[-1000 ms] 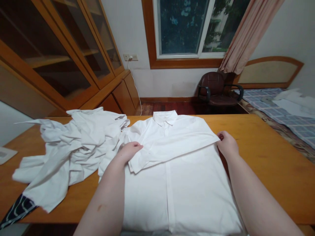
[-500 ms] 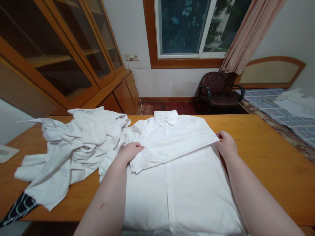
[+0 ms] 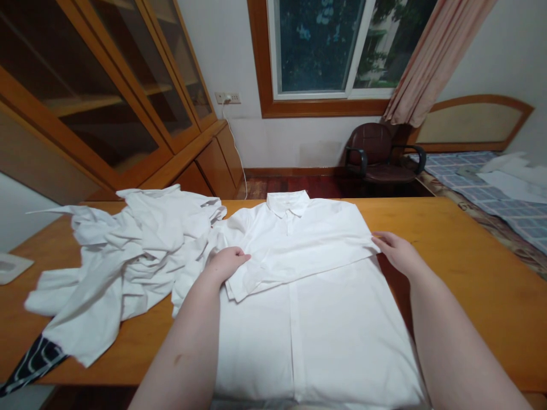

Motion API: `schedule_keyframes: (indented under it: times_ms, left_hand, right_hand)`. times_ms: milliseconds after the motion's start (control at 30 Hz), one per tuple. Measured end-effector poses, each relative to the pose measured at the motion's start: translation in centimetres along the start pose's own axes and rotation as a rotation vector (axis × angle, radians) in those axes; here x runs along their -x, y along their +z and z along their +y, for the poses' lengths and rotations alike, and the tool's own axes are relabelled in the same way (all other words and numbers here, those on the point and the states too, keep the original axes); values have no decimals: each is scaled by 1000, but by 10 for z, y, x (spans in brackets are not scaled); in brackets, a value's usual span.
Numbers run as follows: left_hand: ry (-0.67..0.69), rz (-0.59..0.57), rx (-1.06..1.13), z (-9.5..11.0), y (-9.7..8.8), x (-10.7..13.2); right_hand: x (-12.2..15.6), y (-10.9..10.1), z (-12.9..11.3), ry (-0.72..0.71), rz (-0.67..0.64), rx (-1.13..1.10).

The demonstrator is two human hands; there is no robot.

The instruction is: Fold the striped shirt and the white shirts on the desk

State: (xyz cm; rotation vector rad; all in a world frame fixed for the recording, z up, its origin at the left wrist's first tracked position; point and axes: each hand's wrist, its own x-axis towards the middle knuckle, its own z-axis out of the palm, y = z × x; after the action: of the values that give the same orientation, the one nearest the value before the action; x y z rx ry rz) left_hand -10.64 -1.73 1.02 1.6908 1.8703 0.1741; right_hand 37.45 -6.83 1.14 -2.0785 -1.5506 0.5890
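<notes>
A white collared shirt (image 3: 337, 319) lies front side up on the wooden table, its collar pointing away from me. One sleeve (image 3: 311, 256) is folded across the chest, with its cuff end at the left. My left hand (image 3: 228, 265) is closed on the fabric near that cuff, at the shirt's left side. At the right edge, my right hand (image 3: 397, 250) pinches the sleeve's fold between thumb and fingers. The other sleeve runs off to the left, partly hidden behind my left hand and against a rumpled pile of white clothes (image 3: 149, 239).
Dark patterned cloth (image 3: 40, 356) hangs over the front left edge of the table (image 3: 478, 296). A white object (image 3: 12, 267) sits at the far left. Beyond are a glass-door cabinet (image 3: 171, 131), an armchair (image 3: 371, 151) and a bed (image 3: 504, 193).
My right hand has shifted slightly at the sleeve's fold and its fingers are straighter. The sleeve's right end sits a little differently. My left hand has stayed in place.
</notes>
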Motion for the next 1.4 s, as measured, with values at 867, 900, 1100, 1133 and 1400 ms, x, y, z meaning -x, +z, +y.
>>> schedule_keyframes:
  times_ms: [867, 900, 1100, 1133, 1400]
  left_hand:
    - [-10, 27, -166, 22, -4, 14]
    - [8, 43, -191, 25, -2, 16]
    - [147, 119, -259, 36, 10, 21]
    - [147, 116, -248, 35, 11, 20]
    - [101, 149, -206, 27, 9, 11]
  right_hand:
    - [-17, 20, -2, 184, 245, 179]
    - [-18, 21, -4, 183, 240, 181]
    - [-27, 23, -10, 229, 205, 233]
    - [-27, 23, -9, 236, 213, 219]
    - [-25, 19, 20, 110, 161, -227]
